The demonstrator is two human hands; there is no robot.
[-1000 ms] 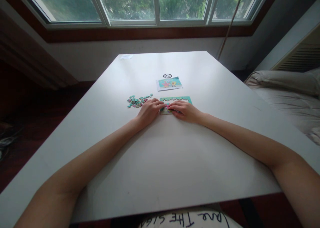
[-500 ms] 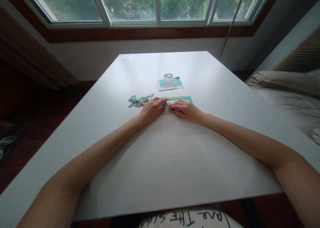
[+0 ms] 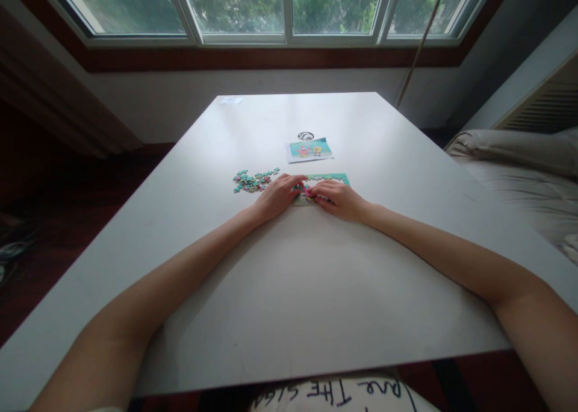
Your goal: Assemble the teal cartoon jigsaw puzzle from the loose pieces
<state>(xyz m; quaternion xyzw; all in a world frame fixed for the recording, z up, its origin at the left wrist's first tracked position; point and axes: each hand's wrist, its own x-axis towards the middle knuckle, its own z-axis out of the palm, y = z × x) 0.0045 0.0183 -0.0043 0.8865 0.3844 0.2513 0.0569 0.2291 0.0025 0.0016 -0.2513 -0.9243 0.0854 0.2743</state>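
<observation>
A small teal jigsaw puzzle (image 3: 332,177), partly assembled, lies flat in the middle of the white table (image 3: 289,291). Both hands rest on its near edge. My left hand (image 3: 276,196) lies on the puzzle's left end with its fingers curled down onto the pieces. My right hand (image 3: 338,198) covers the puzzle's lower middle, its fingertips pressed together on a small pink piece (image 3: 307,191). The two hands' fingertips almost meet. A scatter of loose teal and pink pieces (image 3: 253,180) sits just left of my left hand.
A printed reference picture (image 3: 309,150) lies beyond the puzzle, with a small dark round object (image 3: 306,136) behind it. A scrap of paper (image 3: 230,100) sits at the table's far left corner. A bed (image 3: 524,177) stands to the right, windows ahead, a stick (image 3: 415,53) leaning by the wall.
My left hand has slid a little to the right, closer to my right hand over the puzzle. The view has shifted slightly; nothing else on the table moved.
</observation>
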